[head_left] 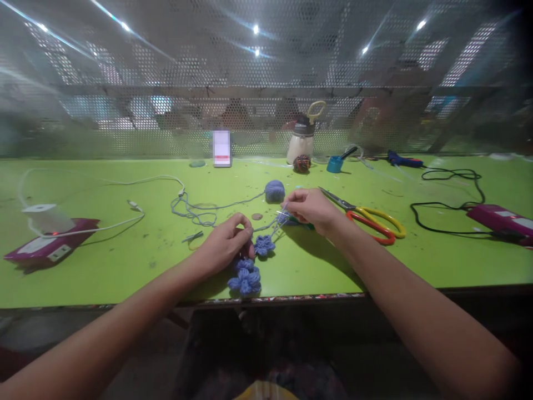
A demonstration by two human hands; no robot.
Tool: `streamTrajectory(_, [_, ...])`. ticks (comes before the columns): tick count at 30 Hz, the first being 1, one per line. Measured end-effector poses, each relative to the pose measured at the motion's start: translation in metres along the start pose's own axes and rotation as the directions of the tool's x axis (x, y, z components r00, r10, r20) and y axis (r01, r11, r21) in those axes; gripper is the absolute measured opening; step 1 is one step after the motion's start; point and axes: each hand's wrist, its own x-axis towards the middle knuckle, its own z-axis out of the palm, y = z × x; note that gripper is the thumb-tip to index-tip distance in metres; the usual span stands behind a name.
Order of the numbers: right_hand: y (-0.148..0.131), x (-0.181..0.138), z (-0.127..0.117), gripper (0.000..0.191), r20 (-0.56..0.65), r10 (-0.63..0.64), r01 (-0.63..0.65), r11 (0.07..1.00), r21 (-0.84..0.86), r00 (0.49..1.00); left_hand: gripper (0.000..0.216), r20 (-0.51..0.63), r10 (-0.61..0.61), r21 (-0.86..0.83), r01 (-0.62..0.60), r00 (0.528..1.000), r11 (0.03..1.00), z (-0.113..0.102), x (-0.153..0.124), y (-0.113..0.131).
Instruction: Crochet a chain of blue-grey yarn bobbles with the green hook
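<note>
My left hand [227, 241] is closed, pinching a string of blue crocheted flowers [246, 275] that lies near the front edge of the green table [125, 261]. One small flower [263, 245] sits just right of its fingers. My right hand [310, 208] is closed on a thin crochet hook [282, 214] with blue yarn running over it. The yarn strand leads back to a blue yarn ball [275, 190] behind both hands.
Scissors with yellow and red handles [368, 218] lie right of my right hand. Magenta power strips [45, 247] [502, 219] sit at both sides with cables. At the back stand a phone [221, 148], a bottle [302, 139], a blue cup [334, 163] and a mesh screen.
</note>
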Motion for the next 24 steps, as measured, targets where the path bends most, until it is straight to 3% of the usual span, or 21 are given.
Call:
streamTrajectory(4, [-0.003, 0.0, -0.011, 0.01, 0.083, 0.002, 0.008, 0.993, -0.119, 0.997, 0.016, -0.019, -0.081, -0.217, 0.075, 0.997, 0.973, -0.002, -0.001, 0.0])
streamTrajectory(8, [-0.015, -0.004, -0.031, 0.03, 0.144, -0.053, 0.073, 0.988, -0.138, 0.988, 0.015, -0.033, -0.073, -0.365, 0.056, 0.997, 0.929, -0.005, 0.002, -0.004])
streamTrajectory(11, [-0.025, -0.009, -0.032, 0.031, 0.013, -0.227, 0.227, 0.974, -0.001, 0.974, 0.014, -0.047, -0.056, -0.43, 0.031, 0.997, 0.902, -0.008, 0.005, -0.007])
streamTrajectory(13, [-0.029, -0.013, -0.021, 0.022, -0.048, -0.292, 0.291, 0.956, -0.031, 0.955, 0.013, -0.064, -0.041, -0.443, 0.008, 0.997, 0.896, -0.009, 0.005, -0.008])
streamTrajectory(15, [-0.033, -0.017, -0.004, 0.017, 0.117, -0.309, 0.327, 0.922, -0.209, 0.944, 0.012, -0.078, -0.024, -0.428, -0.012, 0.997, 0.904, -0.01, 0.006, -0.009])
streamTrajectory(18, [-0.036, -0.019, 0.02, 0.023, 0.51, -0.221, 0.491, 0.722, -0.487, 0.831, 0.012, -0.107, -0.026, -0.363, -0.015, 0.994, 0.932, -0.011, 0.005, -0.01])
streamTrajectory(20, [-0.038, -0.018, 0.027, 0.024, 0.597, -0.176, 0.564, 0.607, -0.56, 0.783, 0.012, -0.129, -0.028, -0.304, -0.012, 0.991, 0.952, -0.011, 0.005, -0.011])
streamTrajectory(24, [-0.034, -0.019, 0.028, 0.022, 0.645, -0.166, 0.617, 0.539, -0.574, 0.746, 0.011, -0.125, -0.05, -0.298, 0.011, 0.991, 0.955, -0.013, 0.004, -0.011])
